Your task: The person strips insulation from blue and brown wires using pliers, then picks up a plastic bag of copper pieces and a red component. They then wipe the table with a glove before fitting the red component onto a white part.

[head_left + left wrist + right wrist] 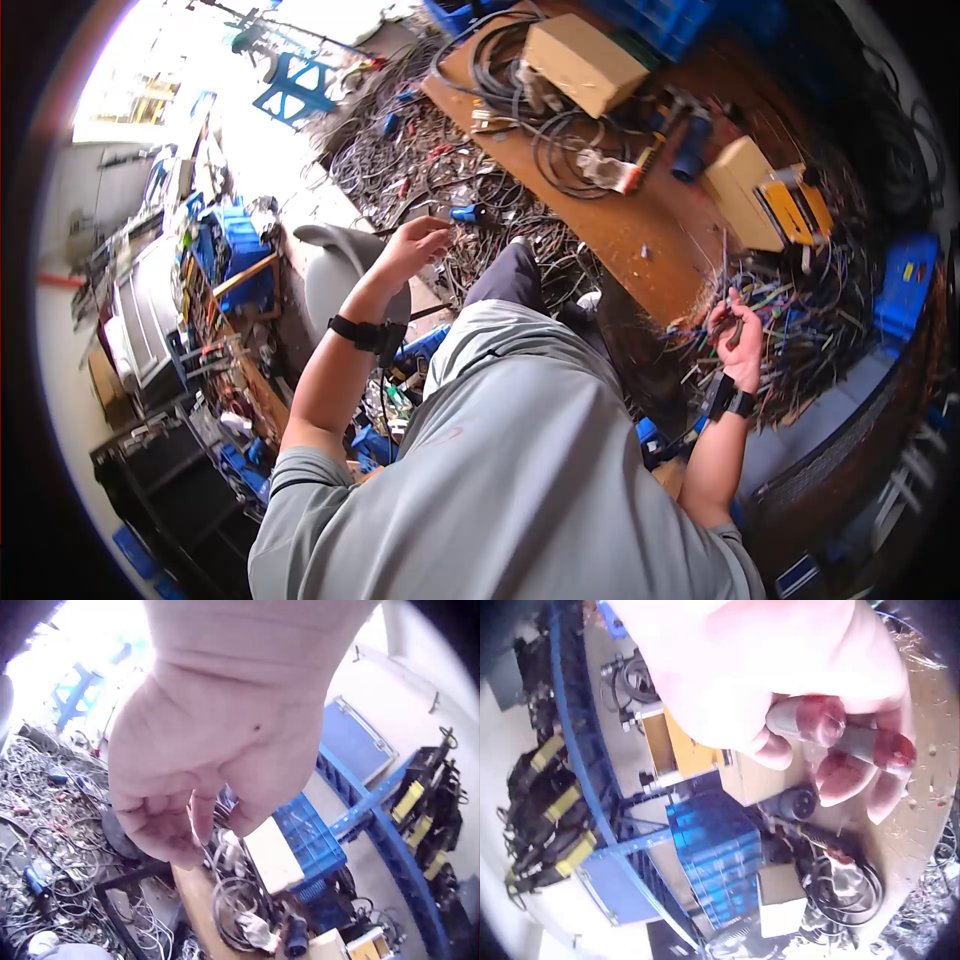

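Observation:
My right hand is at the right edge of the wooden table, beside a heap of cut wire. Its fingers curl round a pair of pliers; in the right wrist view two grey, red-ended handles stick out of the palm, while the pliers' head is hidden by the hand. My left hand hangs over the cable-strewn floor, left of my knee. Loosely bent, its fingers show nothing held between them. A blue object lies on the scrap just beyond it.
On the wooden table are a cardboard box, coiled black cable, a hammer and a yellow-fronted device. A grey plastic stool stands beside my left arm. Tangled cables cover the floor ahead.

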A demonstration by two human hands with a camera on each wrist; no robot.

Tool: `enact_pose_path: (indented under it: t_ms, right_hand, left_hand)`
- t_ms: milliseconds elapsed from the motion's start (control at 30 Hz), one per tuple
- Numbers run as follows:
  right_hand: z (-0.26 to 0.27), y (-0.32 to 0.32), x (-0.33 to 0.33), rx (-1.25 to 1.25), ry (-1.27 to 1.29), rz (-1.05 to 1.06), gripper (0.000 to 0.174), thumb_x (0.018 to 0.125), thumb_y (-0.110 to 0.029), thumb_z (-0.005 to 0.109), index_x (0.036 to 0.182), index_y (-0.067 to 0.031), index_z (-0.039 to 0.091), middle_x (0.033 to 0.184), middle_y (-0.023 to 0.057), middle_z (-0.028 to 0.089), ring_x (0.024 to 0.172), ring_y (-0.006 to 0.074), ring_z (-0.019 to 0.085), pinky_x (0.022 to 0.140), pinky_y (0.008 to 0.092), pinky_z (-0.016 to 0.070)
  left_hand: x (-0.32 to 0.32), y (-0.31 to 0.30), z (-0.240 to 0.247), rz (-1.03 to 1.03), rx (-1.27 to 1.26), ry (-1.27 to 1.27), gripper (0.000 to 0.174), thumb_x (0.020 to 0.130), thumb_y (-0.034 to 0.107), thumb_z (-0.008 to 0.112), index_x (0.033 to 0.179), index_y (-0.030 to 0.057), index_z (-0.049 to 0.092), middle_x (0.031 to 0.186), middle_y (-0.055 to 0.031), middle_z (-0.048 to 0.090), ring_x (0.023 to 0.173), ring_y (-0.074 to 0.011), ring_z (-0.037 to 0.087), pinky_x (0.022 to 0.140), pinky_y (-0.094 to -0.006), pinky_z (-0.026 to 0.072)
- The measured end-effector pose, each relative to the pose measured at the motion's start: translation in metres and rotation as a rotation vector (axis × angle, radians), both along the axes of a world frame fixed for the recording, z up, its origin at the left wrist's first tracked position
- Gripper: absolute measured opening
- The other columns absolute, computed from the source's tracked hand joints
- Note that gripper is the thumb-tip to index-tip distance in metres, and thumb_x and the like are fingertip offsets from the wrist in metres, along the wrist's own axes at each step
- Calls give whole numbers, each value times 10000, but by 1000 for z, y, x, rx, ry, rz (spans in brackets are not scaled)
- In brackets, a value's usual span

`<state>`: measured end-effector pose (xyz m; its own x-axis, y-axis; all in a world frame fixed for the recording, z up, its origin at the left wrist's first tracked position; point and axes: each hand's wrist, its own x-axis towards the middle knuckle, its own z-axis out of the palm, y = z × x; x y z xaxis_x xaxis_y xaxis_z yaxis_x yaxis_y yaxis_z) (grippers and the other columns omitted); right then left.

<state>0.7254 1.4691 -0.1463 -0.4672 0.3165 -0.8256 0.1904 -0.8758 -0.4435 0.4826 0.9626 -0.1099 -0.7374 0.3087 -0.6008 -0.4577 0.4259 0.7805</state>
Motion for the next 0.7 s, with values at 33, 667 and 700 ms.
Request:
enact_pose_path:
  t_ms: [33,667,700]
  right_hand:
    - [20,-26,-19,31,29,83,381,887,-106,502,1265,-152,480,750,57,571,638,198,572,620,369,506]
    - [63,-371,-408,225,89,1348,329,614,15,475,932,-11,554,913,112,648,843,209,591,727,267,422]
    - [61,-384,-431,329,119,1408,336,619,29,463,942,-8,550,914,127,657,804,211,600,645,287,442]
  left_hand:
    - [-1,-23,3,53,-44,-45,254,960,223,589,1136,41,616,912,-18,669,781,-85,604,681,-233,486]
    - [-73,-334,-65,442,-451,191,329,856,244,598,1116,48,650,966,-186,689,940,-320,665,840,-413,524]
    - [-71,-338,-80,452,-462,225,313,855,251,585,1082,50,664,954,-186,690,937,-328,662,843,-421,522]
